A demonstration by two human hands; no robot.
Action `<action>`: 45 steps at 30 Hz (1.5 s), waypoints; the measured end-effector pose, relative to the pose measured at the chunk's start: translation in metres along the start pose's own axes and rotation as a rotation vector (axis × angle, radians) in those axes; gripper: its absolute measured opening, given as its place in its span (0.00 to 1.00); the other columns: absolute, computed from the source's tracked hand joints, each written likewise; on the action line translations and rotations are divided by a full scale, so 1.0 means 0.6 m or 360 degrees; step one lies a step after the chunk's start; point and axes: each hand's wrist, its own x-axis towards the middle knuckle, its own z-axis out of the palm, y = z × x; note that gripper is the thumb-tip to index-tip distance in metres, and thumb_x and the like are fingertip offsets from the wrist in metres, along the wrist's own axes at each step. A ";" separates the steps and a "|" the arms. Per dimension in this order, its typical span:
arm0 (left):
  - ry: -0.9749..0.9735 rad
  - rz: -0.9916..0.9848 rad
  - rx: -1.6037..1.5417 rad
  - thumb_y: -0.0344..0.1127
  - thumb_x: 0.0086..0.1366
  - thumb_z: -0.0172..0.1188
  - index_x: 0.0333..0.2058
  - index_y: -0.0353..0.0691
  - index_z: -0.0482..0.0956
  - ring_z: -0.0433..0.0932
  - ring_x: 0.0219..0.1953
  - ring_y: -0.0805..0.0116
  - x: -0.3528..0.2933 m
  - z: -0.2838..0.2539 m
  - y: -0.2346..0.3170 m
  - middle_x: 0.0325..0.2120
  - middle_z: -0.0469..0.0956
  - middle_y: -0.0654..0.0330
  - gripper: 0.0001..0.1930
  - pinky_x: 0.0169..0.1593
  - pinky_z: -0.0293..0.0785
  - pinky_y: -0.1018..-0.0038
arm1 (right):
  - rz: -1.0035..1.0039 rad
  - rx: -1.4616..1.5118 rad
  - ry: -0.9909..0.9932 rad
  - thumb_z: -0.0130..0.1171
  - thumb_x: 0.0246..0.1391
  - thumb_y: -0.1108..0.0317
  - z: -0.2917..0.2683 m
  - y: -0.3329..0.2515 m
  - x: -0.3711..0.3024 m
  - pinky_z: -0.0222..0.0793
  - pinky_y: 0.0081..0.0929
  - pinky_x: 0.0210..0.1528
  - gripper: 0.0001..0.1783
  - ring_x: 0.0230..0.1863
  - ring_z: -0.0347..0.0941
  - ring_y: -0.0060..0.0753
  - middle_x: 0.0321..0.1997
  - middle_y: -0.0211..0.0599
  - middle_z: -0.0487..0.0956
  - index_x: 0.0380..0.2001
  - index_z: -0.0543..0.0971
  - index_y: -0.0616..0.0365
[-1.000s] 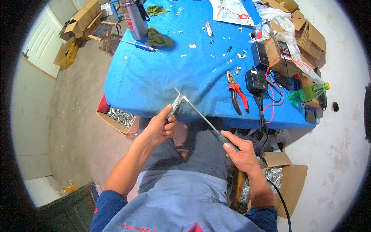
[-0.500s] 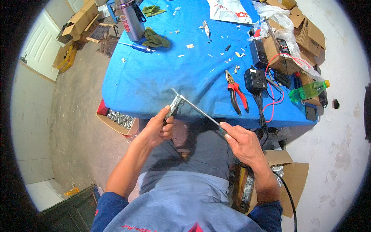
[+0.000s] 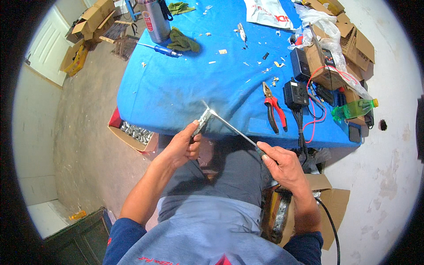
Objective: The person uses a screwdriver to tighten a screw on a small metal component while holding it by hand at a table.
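A narrow silvery metal piece [image 3: 204, 118] with a thin prong at its far end is pinched in my left hand [image 3: 182, 145], just over the near edge of the table. My right hand [image 3: 285, 165] is closed round the dark handle of a long-shafted screwdriver [image 3: 234, 128]. Its shaft slants up to the left, and the tip touches the metal piece near its far end. Fingers cover most of the handle and the near part of the metal piece.
Red-handled pliers [image 3: 274, 110] and a black adapter box [image 3: 295, 93] lie right on the blue cloth [image 3: 163, 92]. A steel flask [image 3: 155, 22], a blue-handled tool [image 3: 161, 49] and a green rag [image 3: 183, 42] are far left. A box of metal parts [image 3: 137, 134] stands below.
The view has shifted slightly, so the table things sit a little farther right. Both hands keep their grips, and the screwdriver tip stays at the metal piece.
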 end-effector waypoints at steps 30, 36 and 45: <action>0.0527 0.0714 0.0790 0.60 0.67 0.52 0.24 0.33 0.75 0.64 0.20 0.80 0.031 0.012 -0.052 0.16 0.68 0.68 0.30 0.22 0.59 0.75 | 0.0572 0.1397 0.0049 0.54 0.50 0.79 -0.016 -0.053 -0.055 0.72 0.18 0.27 0.32 0.44 0.78 0.32 0.62 0.48 0.68 0.61 0.66 0.65; 0.0573 0.0755 0.0886 0.59 0.67 0.54 0.27 0.31 0.76 0.64 0.20 0.79 0.036 0.007 -0.055 0.16 0.68 0.67 0.30 0.22 0.59 0.74 | 0.0093 0.1245 0.0940 0.56 0.56 0.73 -0.018 -0.075 -0.014 0.73 0.18 0.24 0.11 0.25 0.77 0.25 0.45 0.54 0.80 0.41 0.76 0.67; 0.0598 0.0860 0.0939 0.59 0.67 0.53 0.26 0.38 0.73 0.61 0.16 0.79 0.048 0.004 -0.064 0.15 0.64 0.70 0.27 0.20 0.56 0.76 | 0.0026 0.1030 0.1014 0.56 0.54 0.73 -0.049 -0.129 0.055 0.72 0.17 0.21 0.07 0.19 0.73 0.19 0.33 0.44 0.82 0.32 0.79 0.67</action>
